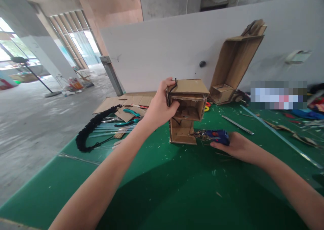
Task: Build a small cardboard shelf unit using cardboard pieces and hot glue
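A small cardboard box (188, 88) with an upper compartment and a lower opening stands upright on the green table. My left hand (165, 103) grips its upper left side, thumb inside the upper compartment and fingers over the top edge. A black cord (172, 85) runs over that same corner. At the lower right, my right hand (236, 145) is closed around a dark blue glue gun (217, 136) with a small red light. Its grimy tip points left into the lower opening; whether it touches the cardboard I cannot tell.
Left on the green table (157, 179) lie teal-handled pliers (131, 112), a black fuzzy strip (87, 132) and cardboard sheets (108, 105). A tall cardboard piece (233, 61) leans against the white wall (162, 51). A metal strip (238, 124) and long clear strip (280, 135) lie right.
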Available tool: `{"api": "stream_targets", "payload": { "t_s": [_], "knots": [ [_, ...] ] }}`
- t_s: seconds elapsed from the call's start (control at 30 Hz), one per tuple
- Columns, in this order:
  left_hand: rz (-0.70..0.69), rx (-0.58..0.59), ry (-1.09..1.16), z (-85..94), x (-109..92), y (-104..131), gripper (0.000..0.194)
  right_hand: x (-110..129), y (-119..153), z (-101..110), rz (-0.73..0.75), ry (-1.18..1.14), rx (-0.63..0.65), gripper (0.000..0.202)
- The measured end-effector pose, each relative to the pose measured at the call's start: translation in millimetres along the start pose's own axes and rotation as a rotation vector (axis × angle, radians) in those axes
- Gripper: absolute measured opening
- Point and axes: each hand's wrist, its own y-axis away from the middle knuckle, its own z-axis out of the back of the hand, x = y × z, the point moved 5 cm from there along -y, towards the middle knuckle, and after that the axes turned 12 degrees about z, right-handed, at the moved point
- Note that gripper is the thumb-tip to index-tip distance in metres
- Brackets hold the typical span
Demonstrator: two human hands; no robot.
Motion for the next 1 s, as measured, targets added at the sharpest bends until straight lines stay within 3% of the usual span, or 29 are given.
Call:
{"api": "stream_targets", "payload": {
  "t_s": [0.17,0.37,0.83,1.0],
  "knots": [
    [0.023,0.004,0.007,0.3,0,0,0.053,8,2,-3,0.047,-0.115,-0.02,0.037],
    [0.044,0.013,-0.01,1.0,-3,0,0.051,19,3,-7,0.055,0.003,0.009,0.038],
    [0.053,0.013,0.01,0.1,-1,0,0.053,7,3,-3,0.024,-0.04,-0.031,0.041],
    [0.036,0.007,0.004,-0.1,1,1,0.055,3,-4,2,-0.072,0.134,0.025,0.048]
  ]
}}
